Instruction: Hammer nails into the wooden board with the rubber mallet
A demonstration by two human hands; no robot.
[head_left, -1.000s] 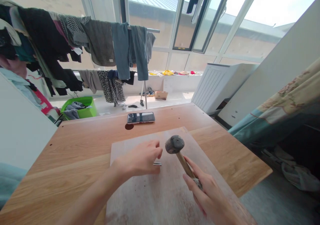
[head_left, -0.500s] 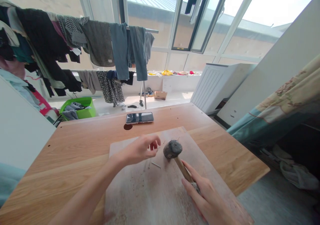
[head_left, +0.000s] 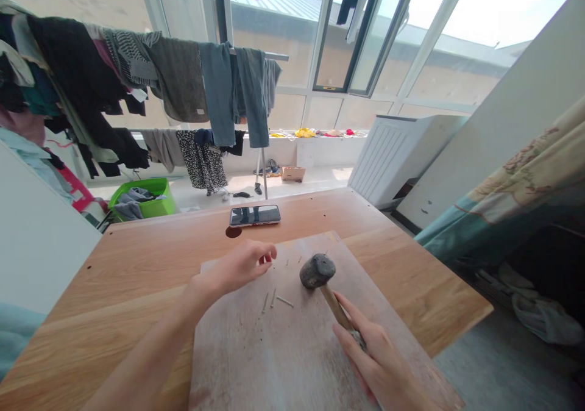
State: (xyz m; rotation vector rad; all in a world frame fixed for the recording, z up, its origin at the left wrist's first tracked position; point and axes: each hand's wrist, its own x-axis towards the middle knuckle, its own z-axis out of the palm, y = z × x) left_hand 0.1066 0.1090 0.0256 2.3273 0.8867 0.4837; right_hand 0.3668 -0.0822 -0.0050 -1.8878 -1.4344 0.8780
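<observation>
My right hand (head_left: 377,356) is wrapped around the wooden handle of a mallet (head_left: 319,271) with a dark, blocky head, held low over a worn board (head_left: 292,362). My left hand (head_left: 251,261) hovers at the board's far left part, fingers curled in toward the thumb; whatever is between them is too small to make out. Beside it a thin nail (head_left: 287,261) stands upright in the board, and another nail (head_left: 300,259) stands farther right. One more nail (head_left: 326,253) shows behind the mallet head. Three loose nails (head_left: 285,302) lie nearer me.
The board rests on a wooden table (head_left: 137,264). A phone (head_left: 255,215) lies near the far edge, by a round hole (head_left: 233,232). Beyond are a green basket (head_left: 158,194), hanging clothes (head_left: 178,82) and a white washing machine (head_left: 393,155). A curtain (head_left: 512,185) hangs at right.
My left hand has moved a little to the left, uncovering an upright nail and the loose nails. The mallet in my right hand has barely shifted.
</observation>
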